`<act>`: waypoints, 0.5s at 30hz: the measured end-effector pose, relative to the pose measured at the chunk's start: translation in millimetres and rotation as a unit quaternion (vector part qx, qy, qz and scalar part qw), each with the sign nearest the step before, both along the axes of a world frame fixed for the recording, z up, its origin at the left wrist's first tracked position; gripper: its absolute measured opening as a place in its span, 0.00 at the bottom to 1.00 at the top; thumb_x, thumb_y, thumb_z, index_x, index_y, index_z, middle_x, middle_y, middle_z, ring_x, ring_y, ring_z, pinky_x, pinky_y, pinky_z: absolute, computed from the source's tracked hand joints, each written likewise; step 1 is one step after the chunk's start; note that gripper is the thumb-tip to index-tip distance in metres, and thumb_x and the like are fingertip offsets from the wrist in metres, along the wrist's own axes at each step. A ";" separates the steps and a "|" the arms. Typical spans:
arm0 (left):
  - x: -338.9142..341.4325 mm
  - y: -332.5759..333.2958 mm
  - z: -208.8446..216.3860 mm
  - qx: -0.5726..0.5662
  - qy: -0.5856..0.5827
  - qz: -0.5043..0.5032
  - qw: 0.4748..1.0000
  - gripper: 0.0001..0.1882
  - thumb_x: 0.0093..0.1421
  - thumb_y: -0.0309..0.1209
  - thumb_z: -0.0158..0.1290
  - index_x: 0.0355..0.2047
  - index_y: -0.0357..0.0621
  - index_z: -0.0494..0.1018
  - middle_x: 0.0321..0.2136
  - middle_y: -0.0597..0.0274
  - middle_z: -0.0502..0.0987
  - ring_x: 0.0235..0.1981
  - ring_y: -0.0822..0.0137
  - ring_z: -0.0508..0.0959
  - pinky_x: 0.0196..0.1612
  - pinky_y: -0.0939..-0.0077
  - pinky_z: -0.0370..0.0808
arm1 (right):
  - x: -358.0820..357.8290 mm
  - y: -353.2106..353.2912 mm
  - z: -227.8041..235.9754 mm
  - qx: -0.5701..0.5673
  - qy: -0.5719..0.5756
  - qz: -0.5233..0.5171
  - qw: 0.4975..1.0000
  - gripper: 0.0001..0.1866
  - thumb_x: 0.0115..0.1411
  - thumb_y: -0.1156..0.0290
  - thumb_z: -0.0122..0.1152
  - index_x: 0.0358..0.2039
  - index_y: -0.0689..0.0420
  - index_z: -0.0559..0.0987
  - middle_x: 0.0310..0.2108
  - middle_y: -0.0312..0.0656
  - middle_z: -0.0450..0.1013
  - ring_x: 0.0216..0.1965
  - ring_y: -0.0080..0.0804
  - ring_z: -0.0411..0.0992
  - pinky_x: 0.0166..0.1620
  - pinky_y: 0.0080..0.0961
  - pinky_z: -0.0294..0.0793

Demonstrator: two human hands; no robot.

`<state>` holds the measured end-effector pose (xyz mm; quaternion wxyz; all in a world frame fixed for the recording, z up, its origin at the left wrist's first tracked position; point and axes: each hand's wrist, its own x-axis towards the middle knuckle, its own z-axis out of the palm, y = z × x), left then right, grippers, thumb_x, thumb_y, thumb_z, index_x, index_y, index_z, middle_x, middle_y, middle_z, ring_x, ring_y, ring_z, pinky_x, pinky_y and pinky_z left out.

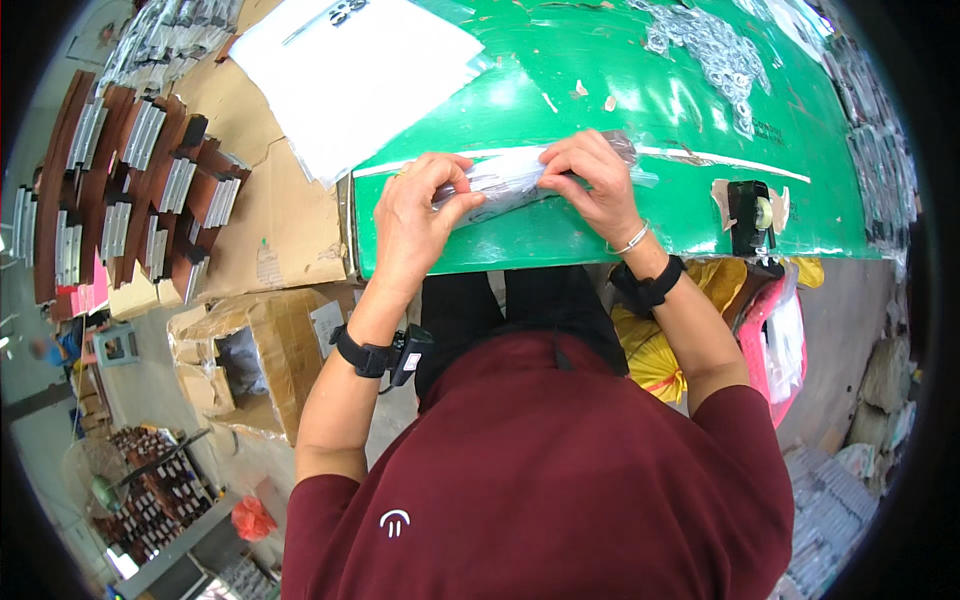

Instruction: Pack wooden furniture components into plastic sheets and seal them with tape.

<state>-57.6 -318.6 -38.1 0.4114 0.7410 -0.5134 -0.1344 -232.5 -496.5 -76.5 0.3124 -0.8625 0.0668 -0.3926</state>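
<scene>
A long, narrow package in transparent plastic (pixel 508 186) lies on the green table near its front edge, slightly tilted up to the right. Its contents look silvery and grey; I cannot make out what they are. At its left end, my left hand (pixel 416 208) pinches the plastic between thumb and fingers. My right hand (pixel 597 182) grips the film nearer the right end, with thumb and forefinger closed on it. A darker brownish end of the package shows beyond the right fingers.
White sheets (pixel 350 75) lie at the back left. Several small transparent packets (pixel 712 55) are at the back right. A black tape dispenser (pixel 748 215) stands at the right front edge. Stacked brown pieces (pixel 120 190) rise on the left, above an open cardboard box (pixel 245 365).
</scene>
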 end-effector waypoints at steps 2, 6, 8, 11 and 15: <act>-1.9 0.0 0.3 0.004 -0.049 0.014 0.999 0.12 0.50 0.26 0.66 0.25 0.39 0.72 0.40 0.60 0.82 0.33 0.68 0.79 0.37 0.74 0.76 | -2.1 -1.5 1.2 0.005 0.027 0.019 0.999 0.11 0.52 0.65 0.72 0.28 0.55 0.79 0.35 0.37 0.78 0.38 0.36 0.74 0.41 0.33 0.71; -6.4 -0.3 0.5 0.002 -0.039 0.027 0.999 0.11 0.51 0.27 0.66 0.26 0.40 0.72 0.39 0.62 0.82 0.32 0.68 0.78 0.36 0.74 0.76 | 1.7 6.3 11.5 0.009 0.034 0.021 0.999 0.14 0.50 0.60 0.73 0.28 0.54 0.78 0.36 0.36 0.77 0.40 0.36 0.72 0.44 0.34 0.69; -6.6 0.9 -0.6 0.001 -0.066 0.040 0.997 0.11 0.52 0.27 0.66 0.25 0.40 0.72 0.38 0.62 0.82 0.31 0.68 0.78 0.36 0.74 0.76 | 7.3 9.4 9.3 -0.030 0.048 0.001 0.998 0.16 0.50 0.57 0.73 0.28 0.53 0.77 0.36 0.35 0.75 0.40 0.37 0.71 0.45 0.34 0.67; -9.9 -1.1 -2.0 -0.011 -0.073 0.046 0.996 0.12 0.52 0.28 0.66 0.25 0.41 0.71 0.38 0.63 0.83 0.31 0.68 0.78 0.35 0.73 0.76 | 9.1 1.1 1.9 -0.008 0.063 0.002 0.998 0.15 0.52 0.58 0.71 0.28 0.52 0.76 0.34 0.34 0.74 0.38 0.36 0.71 0.44 0.32 0.66; -10.5 0.7 -2.4 -0.006 -0.115 0.040 0.993 0.12 0.52 0.29 0.66 0.26 0.42 0.71 0.37 0.64 0.83 0.30 0.67 0.78 0.36 0.72 0.74 | 11.3 3.5 5.1 0.019 0.096 0.010 0.995 0.14 0.53 0.60 0.70 0.26 0.53 0.74 0.33 0.34 0.73 0.38 0.37 0.71 0.42 0.31 0.65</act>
